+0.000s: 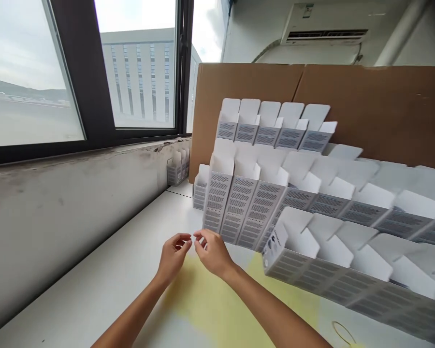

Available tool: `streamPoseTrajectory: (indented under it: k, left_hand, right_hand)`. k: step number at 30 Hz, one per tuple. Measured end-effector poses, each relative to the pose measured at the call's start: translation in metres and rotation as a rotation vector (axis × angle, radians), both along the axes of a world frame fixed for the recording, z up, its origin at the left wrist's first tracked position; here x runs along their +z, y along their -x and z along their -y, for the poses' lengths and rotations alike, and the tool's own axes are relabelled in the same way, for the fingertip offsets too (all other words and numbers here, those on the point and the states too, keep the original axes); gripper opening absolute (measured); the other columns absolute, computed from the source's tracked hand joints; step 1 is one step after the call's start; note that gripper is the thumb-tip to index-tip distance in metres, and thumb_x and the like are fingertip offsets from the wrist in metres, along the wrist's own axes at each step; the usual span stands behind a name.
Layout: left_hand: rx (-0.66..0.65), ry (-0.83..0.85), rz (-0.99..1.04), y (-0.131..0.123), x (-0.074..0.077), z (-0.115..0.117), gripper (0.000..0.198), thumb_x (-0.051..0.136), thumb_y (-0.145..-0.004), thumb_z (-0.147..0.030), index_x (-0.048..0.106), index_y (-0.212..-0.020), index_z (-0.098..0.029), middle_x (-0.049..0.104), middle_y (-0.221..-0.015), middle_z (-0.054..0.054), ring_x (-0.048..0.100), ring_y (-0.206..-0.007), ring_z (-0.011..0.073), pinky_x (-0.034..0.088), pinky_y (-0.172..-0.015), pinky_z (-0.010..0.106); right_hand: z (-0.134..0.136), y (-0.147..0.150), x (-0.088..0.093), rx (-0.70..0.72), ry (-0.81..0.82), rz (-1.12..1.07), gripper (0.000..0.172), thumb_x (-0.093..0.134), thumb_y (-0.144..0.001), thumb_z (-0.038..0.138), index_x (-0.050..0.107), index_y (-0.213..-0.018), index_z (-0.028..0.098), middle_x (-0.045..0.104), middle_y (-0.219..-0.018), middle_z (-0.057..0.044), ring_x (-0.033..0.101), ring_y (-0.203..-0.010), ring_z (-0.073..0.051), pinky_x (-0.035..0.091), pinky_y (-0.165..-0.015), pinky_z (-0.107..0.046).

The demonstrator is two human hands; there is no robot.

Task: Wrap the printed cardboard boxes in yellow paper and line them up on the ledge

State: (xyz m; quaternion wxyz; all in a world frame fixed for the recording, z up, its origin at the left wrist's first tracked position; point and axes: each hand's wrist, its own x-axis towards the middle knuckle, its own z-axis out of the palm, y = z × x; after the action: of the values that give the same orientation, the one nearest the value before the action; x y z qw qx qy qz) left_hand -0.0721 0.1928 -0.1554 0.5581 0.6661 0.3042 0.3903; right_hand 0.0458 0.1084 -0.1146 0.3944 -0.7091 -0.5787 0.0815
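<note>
While the left hand [173, 258] and right hand [212, 251] almost meet, fingertips pinched on something too small to tell, rows of folded white slotted cardboard cartons [244, 208] stand upright from twelve to three o'clock.

A dark-framed window [83, 72] on the left looked out on a pale building [141, 77], while an air conditioner [324, 30] hung far right above brown cardboard sheets [369, 108].

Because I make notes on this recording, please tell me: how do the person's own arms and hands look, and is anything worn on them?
The left hand and right hand are bare, without gloves. The left forearm and right forearm are also bare, with no sleeves. No watch or bracelet shows on either wrist. Any rings are too small to tell.
</note>
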Motion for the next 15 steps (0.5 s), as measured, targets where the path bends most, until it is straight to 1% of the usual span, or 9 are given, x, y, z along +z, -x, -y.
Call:
streamPoseTrajectory:
  k: [2,3,4,5,6,8,10,12,15]
  left_hand:
    - [0.12,0.046,0.049,0.007,-0.007,-0.032,0.031,0.068,-0.069,-0.042,0.07,-0.086,-0.015,0.069,-0.086,0.008,0.062,-0.077,0.02,0.048,-0.073,0.032]
    - [0.169,0.064,0.067,0.008,-0.01,-0.048,0.032,0.067,-0.069,-0.042,0.069,-0.086,-0.015,0.069,-0.085,0.008,0.061,-0.077,0.0196,0.048,-0.073,0.032]
    - [0.21,0.076,0.079,0.008,-0.013,-0.063,0.033,0.066,-0.07,-0.043,0.069,-0.087,-0.015,0.069,-0.085,0.007,0.061,-0.076,0.0192,0.048,-0.073,0.032]
    - [0.244,0.082,0.086,0.008,-0.016,-0.079,0.034,0.064,-0.072,-0.043,0.069,-0.089,-0.015,0.069,-0.086,0.007,0.06,-0.076,0.0188,0.047,-0.073,0.032]
    - [0.272,0.086,0.093,0.006,-0.017,-0.093,0.035,0.063,-0.073,-0.044,0.068,-0.091,-0.015,0.069,-0.088,0.007,0.06,-0.076,0.0184,0.047,-0.073,0.032]
    - [0.339,0.101,0.111,0.002,-0.019,-0.122,0.037,0.06,-0.075,-0.045,0.066,-0.096,-0.015,0.068,-0.091,0.008,0.06,-0.076,0.018,0.047,-0.071,0.031]
    - [0.411,0.118,0.132,-0.003,-0.019,-0.147,0.039,0.06,-0.074,-0.043,0.065,-0.1,-0.014,0.066,-0.094,0.008,0.059,-0.075,0.0174,0.047,-0.069,0.031]
    - [0.468,0.127,0.152,-0.006,-0.018,-0.168,0.04,0.06,-0.073,-0.041,0.064,-0.102,-0.014,0.065,-0.096,0.009,0.059,-0.074,0.0167,0.046,-0.069,0.031]
    - [0.51,0.127,0.175,-0.006,-0.016,-0.191,0.038,0.061,-0.072,-0.038,0.064,-0.103,-0.016,0.063,-0.099,0.008,0.059,-0.076,0.0159,0.046,-0.07,0.03]
  right_hand:
    - [-0.045,0.011,0.001,0.022,0.023,0.001,0.026,0.052,-0.082,0.019,0.063,-0.105,0.017,0.066,-0.1,-0.003,0.059,-0.068,-0.011,0.048,-0.069,-0.026]
    - [-0.068,0.015,0.002,0.018,0.048,0.016,0.03,0.051,-0.082,0.018,0.061,-0.11,0.016,0.066,-0.104,-0.004,0.061,-0.073,-0.012,0.048,-0.074,-0.026]
    - [-0.091,0.019,0.004,0.001,0.092,0.046,0.034,0.051,-0.082,0.017,0.059,-0.115,0.016,0.065,-0.109,-0.005,0.062,-0.082,-0.013,0.048,-0.079,-0.026]
    - [-0.114,0.021,0.006,-0.017,0.151,0.082,0.038,0.052,-0.081,0.018,0.057,-0.119,0.016,0.063,-0.114,-0.005,0.062,-0.094,-0.015,0.048,-0.084,-0.026]
    - [-0.136,0.022,0.008,-0.026,0.172,0.094,0.039,0.052,-0.082,0.018,0.056,-0.121,0.016,0.062,-0.118,-0.007,0.06,-0.104,-0.017,0.047,-0.088,-0.028]
    - [-0.177,0.022,0.011,-0.043,0.205,0.113,0.041,0.05,-0.083,0.018,0.054,-0.123,0.016,0.058,-0.124,-0.009,0.058,-0.111,-0.02,0.047,-0.09,-0.031]
    - [-0.212,0.018,0.011,-0.076,0.236,0.14,0.043,0.051,-0.083,0.017,0.052,-0.126,0.015,0.056,-0.126,-0.012,0.058,-0.112,-0.023,0.048,-0.089,-0.034]
    - [-0.241,0.013,0.009,-0.114,0.257,0.183,0.049,0.052,-0.082,0.016,0.047,-0.131,0.016,0.053,-0.128,-0.014,0.058,-0.112,-0.026,0.049,-0.088,-0.037]
    - [-0.277,0.005,0.01,-0.15,0.265,0.265,0.065,0.056,-0.081,0.015,0.035,-0.142,0.021,0.048,-0.131,-0.016,0.056,-0.115,-0.029,0.049,-0.088,-0.04]
